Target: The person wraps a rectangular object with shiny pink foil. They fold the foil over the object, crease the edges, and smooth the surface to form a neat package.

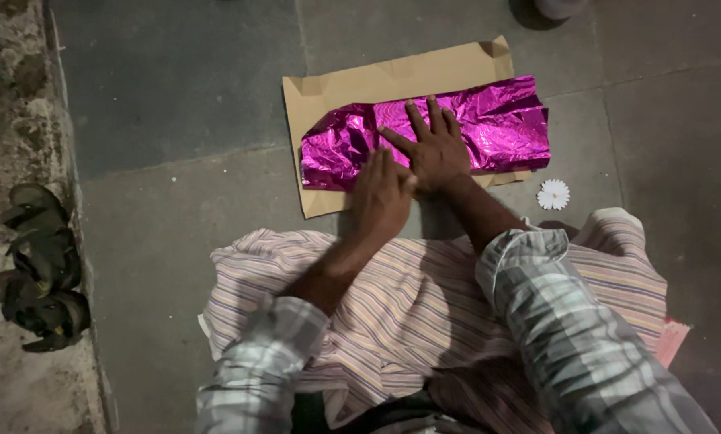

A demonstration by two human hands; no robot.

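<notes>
On the grey floor (pixel 176 96), far of the person's lap, a tan card (pixel 393 80) lies flat with crinkled magenta foil (pixel 501 120) spread across it. Right hand (pixel 434 145) presses fingers splayed on the foil's middle; left hand (pixel 383 195) lies flat at its near edge. Foil looks light, thin, slippery and easily torn, best pinched at edges. Small white flower (pixel 553 194) lies right.

Both arms are stretched forward. The right hand (pixel 434 147) is laid flat, fingers spread; the left hand (pixel 382 195) is pressed flat just beside it.
</notes>
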